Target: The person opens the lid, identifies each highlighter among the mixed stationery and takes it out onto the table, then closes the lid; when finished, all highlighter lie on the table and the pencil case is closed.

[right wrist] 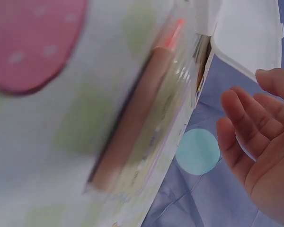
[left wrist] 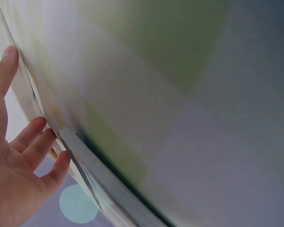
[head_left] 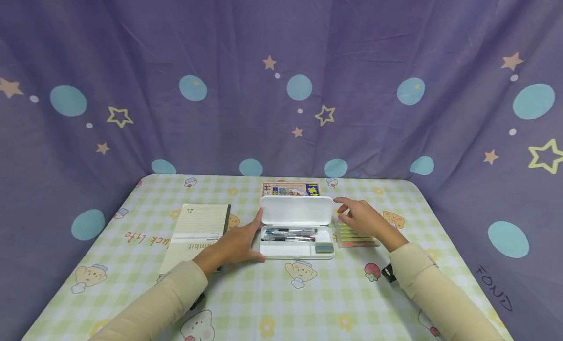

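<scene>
A white pencil case (head_left: 287, 250) lies on the table in the head view with its lid (head_left: 296, 211) raised. Several pens (head_left: 289, 232) rest in its long compartment, and a small grey-green block (head_left: 324, 248), perhaps an eraser, sits at its right end. My left hand (head_left: 237, 243) is at the case's left side, thumb and fingers spread along it. By the lid's right edge is my right hand (head_left: 362, 218), index finger at the lid's corner and the other fingers loosely bent around nothing. Below that hand lies a clear pack of highlighters (right wrist: 146, 104), one with an orange tip.
Left of the case lies a cream lined notebook (head_left: 198, 228), partly behind my left forearm. A printed booklet or card (head_left: 269, 189) shows behind the raised lid. The checked tablecloth (head_left: 281, 302) reaches back to a purple curtain (head_left: 281, 136).
</scene>
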Tool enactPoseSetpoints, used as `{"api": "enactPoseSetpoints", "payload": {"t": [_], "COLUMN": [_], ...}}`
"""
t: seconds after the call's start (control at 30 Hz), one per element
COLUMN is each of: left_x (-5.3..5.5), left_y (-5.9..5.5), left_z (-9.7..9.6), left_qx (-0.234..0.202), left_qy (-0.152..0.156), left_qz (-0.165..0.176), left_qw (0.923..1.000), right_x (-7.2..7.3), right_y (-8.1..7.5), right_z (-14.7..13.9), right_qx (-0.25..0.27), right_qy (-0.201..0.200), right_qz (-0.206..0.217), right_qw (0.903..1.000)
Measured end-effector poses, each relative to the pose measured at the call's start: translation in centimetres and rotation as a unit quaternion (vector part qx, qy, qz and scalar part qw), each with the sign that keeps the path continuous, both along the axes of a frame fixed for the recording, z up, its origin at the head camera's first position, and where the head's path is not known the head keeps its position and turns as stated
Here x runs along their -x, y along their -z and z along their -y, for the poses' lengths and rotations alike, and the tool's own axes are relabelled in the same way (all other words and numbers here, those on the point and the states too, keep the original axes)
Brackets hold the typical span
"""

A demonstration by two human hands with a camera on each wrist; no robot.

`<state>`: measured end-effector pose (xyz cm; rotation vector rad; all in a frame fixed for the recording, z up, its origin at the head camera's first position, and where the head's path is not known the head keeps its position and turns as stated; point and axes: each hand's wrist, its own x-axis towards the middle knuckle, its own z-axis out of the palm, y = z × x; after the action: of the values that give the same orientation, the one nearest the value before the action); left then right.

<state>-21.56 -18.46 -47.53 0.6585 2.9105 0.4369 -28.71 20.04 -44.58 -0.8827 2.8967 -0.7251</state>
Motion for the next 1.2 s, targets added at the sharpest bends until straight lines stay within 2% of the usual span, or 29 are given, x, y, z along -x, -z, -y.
{"api": "enactPoseSetpoints", "payload": {"t": [0.27, 0.47, 0.63, 0.8, 0.93, 1.2], "left_x": [-0.1, 0.1, 0.1, 0.0, 0.0, 0.2], "left_y": [0.1, 0.2, 0.3, 0.4, 0.4, 0.4], "left_z": [0.1, 0.1, 0.1, 0.1, 0.0, 0.1], "left_qx": [-0.015, -0.007, -0.005, -0.010, -0.011, -0.011], "left_qy": [0.005, 0.005, 0.001, -0.002, -0.004, 0.000], "left_qz": [0.003, -0.006, -0.004, 0.001, 0.000, -0.007], "left_qw": [0.9999, 0.9999, 1.0000, 1.0000, 0.9999, 0.9999], "right_x": [1.0, 1.3, 1.3, 1.0, 0.5, -0.9], "right_y": [-0.6, -0.9, -0.8, -0.5, -0.5, -1.1], "right_z": [1.5, 2.0, 2.3, 2.2, 1.9, 1.1], "right_qx": [0.019, 0.028, 0.032, 0.036, 0.049, 0.048], "right_qy": [0.015, 0.011, 0.020, 0.022, 0.011, -0.036], "right_qz": [-0.005, -0.039, -0.050, -0.066, -0.056, -0.057], "right_qw": [0.9997, 0.9988, 0.9981, 0.9969, 0.9972, 0.9966]}}
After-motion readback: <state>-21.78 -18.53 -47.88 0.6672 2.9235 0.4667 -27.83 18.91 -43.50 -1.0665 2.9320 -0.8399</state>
